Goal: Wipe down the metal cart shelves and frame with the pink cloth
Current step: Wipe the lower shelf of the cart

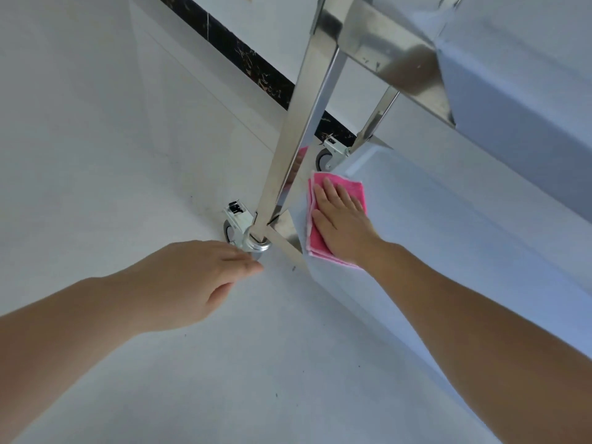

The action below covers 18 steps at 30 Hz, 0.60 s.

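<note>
Pressing folded pink cloth (354, 191), flat right hand (344, 225)

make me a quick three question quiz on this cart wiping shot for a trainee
1. True or false: the right hand lies flat on the pink cloth, pressing it to the bottom shelf.
2. What is nearest the left hand? A) front caster B) upper shelf rail C) dark wall strip
3. How many casters are in view?
Key: 1 true; 2 A; 3 two.
</note>
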### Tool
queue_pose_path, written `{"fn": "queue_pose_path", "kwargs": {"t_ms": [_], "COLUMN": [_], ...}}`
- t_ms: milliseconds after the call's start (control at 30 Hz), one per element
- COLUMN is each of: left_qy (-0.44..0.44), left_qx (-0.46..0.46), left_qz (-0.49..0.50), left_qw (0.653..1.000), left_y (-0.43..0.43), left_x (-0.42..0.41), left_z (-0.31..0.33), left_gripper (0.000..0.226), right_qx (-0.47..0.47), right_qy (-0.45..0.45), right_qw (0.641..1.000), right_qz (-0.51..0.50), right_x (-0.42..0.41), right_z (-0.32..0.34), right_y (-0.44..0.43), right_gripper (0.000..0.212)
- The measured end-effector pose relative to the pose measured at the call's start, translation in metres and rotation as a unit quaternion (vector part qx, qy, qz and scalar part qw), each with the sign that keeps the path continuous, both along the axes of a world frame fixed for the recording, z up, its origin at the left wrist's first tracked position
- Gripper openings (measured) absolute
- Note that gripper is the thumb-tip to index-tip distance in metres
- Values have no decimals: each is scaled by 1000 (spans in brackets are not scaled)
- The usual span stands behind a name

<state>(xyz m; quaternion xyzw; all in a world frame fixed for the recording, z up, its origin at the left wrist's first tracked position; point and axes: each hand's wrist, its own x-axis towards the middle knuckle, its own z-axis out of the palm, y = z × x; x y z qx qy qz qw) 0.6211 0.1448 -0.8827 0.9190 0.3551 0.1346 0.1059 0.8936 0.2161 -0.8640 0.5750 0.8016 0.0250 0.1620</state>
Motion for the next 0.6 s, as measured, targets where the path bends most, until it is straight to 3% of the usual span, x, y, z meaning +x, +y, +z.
{"fn": "queue_pose_path", "kwargs": {"t_ms": [267, 600], "left_qy": [19, 16], "left_qx": [-2, -31], "left_qz": [-7, -48], "left_qw": [1000, 998], "left_y": [-12, -8], "left_x": [-8, 31], "left_z": [5, 16], "left_gripper": [47, 48], "right_qx": [-8, -7], "right_qy": [119, 103], "right_qw": [989, 990], "right_qz": [-85, -93], "right_x": [-50, -9], "right_z": [-6, 1], "right_y": [-36, -101], "right_gripper": [59, 63]}}
